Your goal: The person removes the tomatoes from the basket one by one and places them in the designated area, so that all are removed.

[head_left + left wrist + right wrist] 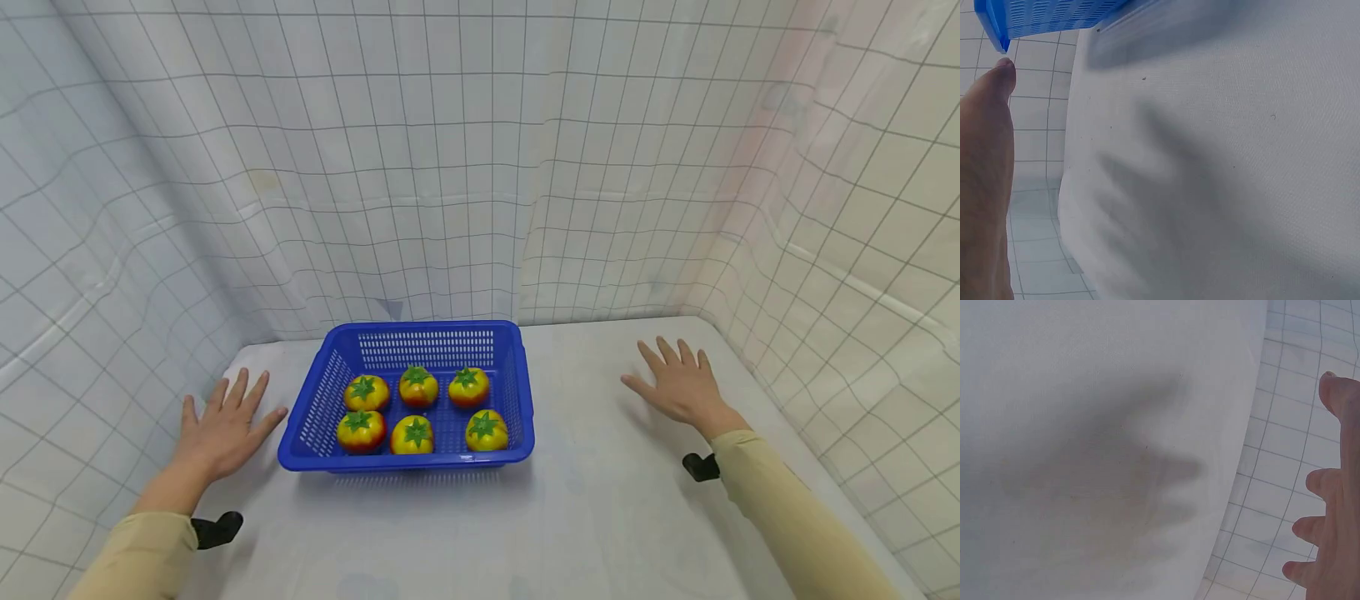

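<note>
A blue plastic basket (408, 462) with slotted sides stands left of the middle on the white table. Inside it sit several yellow-and-red, tomato-like fruits (363, 433) with green star-shaped tops. My left hand (221, 433) hovers just left of the basket, fingers spread and holding nothing. In the left wrist view, the thumb side of that left hand (985, 162) shows near a corner of the basket (1060, 15). Well to the right of the basket, my right hand (682, 387) is spread over the table, also bare. The right wrist view catches its thumb and fingers (1310, 529) at the right edge.
White sheets with a dark grid (480, 167) hang behind the table (585, 500) and along both sides. Each hand casts a soft shadow on the tabletop. Black straps (217, 530) show at both wrists, beside the beige sleeves (802, 525).
</note>
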The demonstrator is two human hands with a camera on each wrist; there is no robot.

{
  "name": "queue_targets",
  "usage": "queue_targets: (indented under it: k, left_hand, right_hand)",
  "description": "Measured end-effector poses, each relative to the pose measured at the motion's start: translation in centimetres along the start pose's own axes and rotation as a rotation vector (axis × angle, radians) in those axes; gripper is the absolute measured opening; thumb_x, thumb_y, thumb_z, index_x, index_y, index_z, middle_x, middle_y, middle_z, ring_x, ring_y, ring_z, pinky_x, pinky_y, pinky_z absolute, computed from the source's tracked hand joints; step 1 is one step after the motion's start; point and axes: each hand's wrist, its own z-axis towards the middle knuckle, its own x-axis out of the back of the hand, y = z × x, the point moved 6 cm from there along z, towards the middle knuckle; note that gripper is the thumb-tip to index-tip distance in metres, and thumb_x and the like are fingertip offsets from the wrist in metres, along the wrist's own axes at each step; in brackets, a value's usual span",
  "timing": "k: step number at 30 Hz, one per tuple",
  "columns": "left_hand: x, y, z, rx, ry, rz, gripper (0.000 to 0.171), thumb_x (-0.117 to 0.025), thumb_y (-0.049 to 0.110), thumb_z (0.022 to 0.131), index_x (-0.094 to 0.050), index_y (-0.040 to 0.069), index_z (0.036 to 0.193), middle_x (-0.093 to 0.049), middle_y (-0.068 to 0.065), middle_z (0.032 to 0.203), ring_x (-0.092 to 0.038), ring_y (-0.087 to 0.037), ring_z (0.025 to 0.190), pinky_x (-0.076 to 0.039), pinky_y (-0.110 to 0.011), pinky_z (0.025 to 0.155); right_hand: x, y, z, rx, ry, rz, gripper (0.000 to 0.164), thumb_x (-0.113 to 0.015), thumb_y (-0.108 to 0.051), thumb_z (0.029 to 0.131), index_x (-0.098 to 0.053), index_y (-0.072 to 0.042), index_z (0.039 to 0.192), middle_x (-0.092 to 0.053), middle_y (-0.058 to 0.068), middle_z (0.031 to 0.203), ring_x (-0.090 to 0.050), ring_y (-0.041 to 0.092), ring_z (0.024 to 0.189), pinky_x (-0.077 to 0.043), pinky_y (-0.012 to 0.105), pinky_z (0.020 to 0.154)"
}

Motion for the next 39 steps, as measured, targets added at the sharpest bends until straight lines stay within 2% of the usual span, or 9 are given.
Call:
queue_targets:
  k: [18, 25, 29, 33, 39]
  left_hand:
    - [1.4, 0.8, -0.7, -0.053, 0.053, -0.102, 0.080, -0.033, 0.057, 0.107, 0.002, 0.012, 0.163, 0.003, -0.031, 0.165, 0.007, -0.055, 0.149, 0.013, -0.079, 0.106]
    - [1.9, 1.6, -1.4, -0.099, 0.083, -0.159, 0.077, -0.037, 0.052, 0.109, -0.001, 0.012, 0.164, -0.002, -0.030, 0.166, 0.001, -0.055, 0.149, 0.009, -0.079, 0.107]
    - [2.3, 2.4, -2.2, -0.129, 0.094, -0.225, 0.074, -0.039, 0.046, 0.110, -0.004, 0.011, 0.164, -0.004, -0.030, 0.166, -0.004, -0.057, 0.149, 0.009, -0.079, 0.108]
    - [2.4, 3.6, -3.0, -0.156, 0.066, -0.329, 0.071, -0.040, 0.040, 0.111, -0.003, 0.010, 0.164, -0.002, -0.028, 0.167, -0.007, -0.059, 0.147, 0.007, -0.079, 0.108]
    - [1.8, 5.2, -4.1, -0.161, -0.030, -0.480, 0.070, -0.041, 0.038, 0.111, 0.003, 0.025, 0.164, 0.008, -0.016, 0.170, -0.002, -0.053, 0.151, -0.012, -0.083, 0.104]
  right_hand:
    - [0.8, -1.8, 0.7, 0.049, 0.017, 0.091, 0.089, -0.036, -0.071, 0.100, -0.025, -0.008, 0.161, -0.019, 0.030, 0.164, -0.011, 0.057, 0.148, -0.004, 0.074, 0.114]
    - [1.0, -3.0, 1.0, 0.075, 0.038, 0.119, 0.087, -0.037, -0.071, 0.101, -0.026, -0.009, 0.162, -0.021, 0.027, 0.165, -0.012, 0.054, 0.149, -0.007, 0.072, 0.115]
    - [1.2, -3.8, 1.2, 0.101, 0.060, 0.128, 0.085, -0.038, -0.069, 0.101, -0.026, -0.010, 0.161, -0.023, 0.026, 0.164, -0.015, 0.052, 0.149, -0.010, 0.071, 0.116]
    - [1.6, -4.8, 1.4, 0.133, 0.082, 0.142, 0.084, -0.040, -0.067, 0.102, -0.028, -0.010, 0.161, -0.026, 0.026, 0.163, -0.018, 0.052, 0.148, -0.013, 0.070, 0.116]
    - [1.8, -6.4, 1.7, 0.163, 0.086, 0.169, 0.083, -0.042, -0.067, 0.102, -0.029, -0.011, 0.161, -0.028, 0.024, 0.163, -0.020, 0.049, 0.149, -0.014, 0.066, 0.117]
